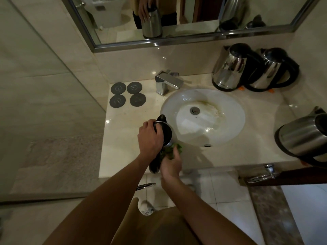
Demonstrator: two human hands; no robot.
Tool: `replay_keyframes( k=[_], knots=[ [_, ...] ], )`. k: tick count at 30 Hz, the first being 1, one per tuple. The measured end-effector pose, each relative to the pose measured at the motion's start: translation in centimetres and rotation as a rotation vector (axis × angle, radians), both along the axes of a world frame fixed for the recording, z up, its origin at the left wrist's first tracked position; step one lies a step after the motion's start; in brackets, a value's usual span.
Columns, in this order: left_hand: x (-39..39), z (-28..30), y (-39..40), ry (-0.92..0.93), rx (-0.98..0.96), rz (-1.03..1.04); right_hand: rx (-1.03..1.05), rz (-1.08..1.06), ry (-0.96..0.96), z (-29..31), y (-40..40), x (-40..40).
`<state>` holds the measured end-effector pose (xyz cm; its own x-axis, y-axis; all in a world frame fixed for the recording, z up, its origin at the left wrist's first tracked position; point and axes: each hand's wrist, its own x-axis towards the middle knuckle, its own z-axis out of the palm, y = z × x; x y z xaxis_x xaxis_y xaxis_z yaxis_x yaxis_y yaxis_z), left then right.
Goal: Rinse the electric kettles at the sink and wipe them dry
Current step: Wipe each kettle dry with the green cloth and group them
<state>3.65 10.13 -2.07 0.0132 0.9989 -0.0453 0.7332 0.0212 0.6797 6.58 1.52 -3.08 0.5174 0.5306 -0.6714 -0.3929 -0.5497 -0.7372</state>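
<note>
Kettle gripped by left hand, right hand fingers pressing green cloth (base hidden)

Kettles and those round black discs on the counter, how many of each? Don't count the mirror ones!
Kettles: 4, one in the hands, two at the back, one at the right edge.
Round black discs: 4.
Total: 8

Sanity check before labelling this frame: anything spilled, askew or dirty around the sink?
Two things. The sink has a yellowish-brown stain around the drain. The kettle at the right edge of the counter leans instead of standing upright like the two kettles by the wall. No spill is visible.
</note>
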Motion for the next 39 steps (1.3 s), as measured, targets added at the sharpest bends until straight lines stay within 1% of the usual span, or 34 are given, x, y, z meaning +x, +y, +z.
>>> replay_keyframes(
  k=[5,7,9,10,12,14,17,19,20,23,26,27,29,32,34,37,39],
  knots=[
    [0.0,-0.3,0.1,0.001,-0.002,0.004,0.045,0.144,-0.401,1.4,-1.1,1.4],
    [0.0,-0.2,0.1,0.004,0.003,0.003,0.052,0.228,-0.503,1.3,-1.3,1.7],
    [0.0,-0.3,0.1,0.012,0.005,0.001,0.016,0.292,-0.573,1.0,-0.9,2.5],
    [0.0,-0.3,0.1,0.014,0.003,-0.002,-0.022,0.328,-0.580,0.6,-0.5,3.3],
    [0.0,-0.2,0.0,0.012,0.007,-0.007,-0.093,0.400,-0.531,-0.4,0.1,5.0],
    [0.0,-0.2,0.0,0.010,0.014,-0.003,-0.089,0.397,-0.528,-0.5,-0.1,5.0],
    [-0.1,-0.3,0.1,0.008,0.013,-0.002,0.104,0.347,-0.627,0.9,-1.4,2.8],
    [0.0,-0.4,0.1,0.011,0.013,0.003,0.206,0.310,-0.625,1.2,-1.2,2.2],
    [0.0,-0.4,0.1,0.012,0.012,0.006,0.215,0.274,-0.596,1.5,-0.6,2.4],
    [0.0,-0.3,0.1,0.010,0.008,0.004,0.166,0.205,-0.498,0.5,1.5,3.7],
    [0.0,-0.2,0.2,0.010,-0.001,0.006,0.077,0.232,-0.364,-1.6,3.1,6.2],
    [0.0,-0.2,0.1,0.010,-0.002,0.003,0.052,0.253,-0.376,-2.0,3.0,6.6],
    [0.0,-0.2,0.1,0.012,-0.002,-0.001,0.048,0.270,-0.468,-1.8,1.6,5.5],
    [0.0,-0.4,0.3,0.019,-0.003,0.001,0.160,0.264,-0.527,0.0,-1.1,1.2],
    [-0.1,-0.5,0.3,0.019,0.004,-0.006,0.222,0.226,-0.549,0.4,-0.6,0.2],
    [-0.1,-0.3,0.3,0.018,0.010,-0.013,0.134,0.206,-0.510,0.5,2.2,2.7],
    [0.0,-0.2,0.3,0.018,0.007,-0.012,0.078,0.256,-0.382,-0.3,3.6,5.6]
  ],
)
